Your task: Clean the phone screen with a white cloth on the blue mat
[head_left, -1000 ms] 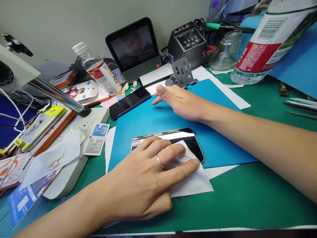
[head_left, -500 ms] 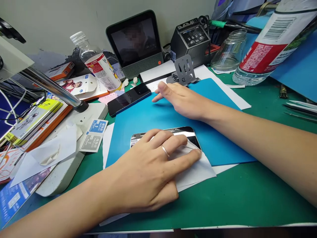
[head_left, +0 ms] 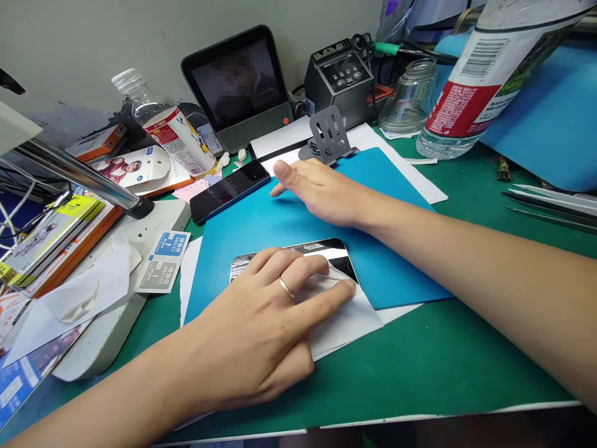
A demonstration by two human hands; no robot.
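My left hand point(head_left: 265, 311), with a ring on one finger, presses a white wiping cloth point(head_left: 342, 320) onto the glass of a smartphone point(head_left: 338, 247). Its fingers are bent over the cloth and cover much of the phone. That phone lies on a blue mat point(head_left: 209, 280), its dark screen reflecting light. My right hand point(head_left: 321, 190) rests on the far part of the mat, fingers stretched out and thumb lifted, holding nothing. Beyond its fingertips lies a second black phone point(head_left: 231, 190). Two wipe packets point(head_left: 163, 261), blue and grey, are at the mat's left.
At the back stand a smart display point(head_left: 236, 81), a black control box point(head_left: 338, 78) and a grey metal stand point(head_left: 329, 134). A glass jar point(head_left: 408, 99) and a large water bottle point(head_left: 461, 106) are at right, near tweezers point(head_left: 555, 205). Boxes point(head_left: 56, 242) and a lamp pole point(head_left: 84, 177) crowd the left.
The whole view has shifted slightly, so things appear farther left. Both hands keep nearly the same pose, the left still on the cloth and phone.
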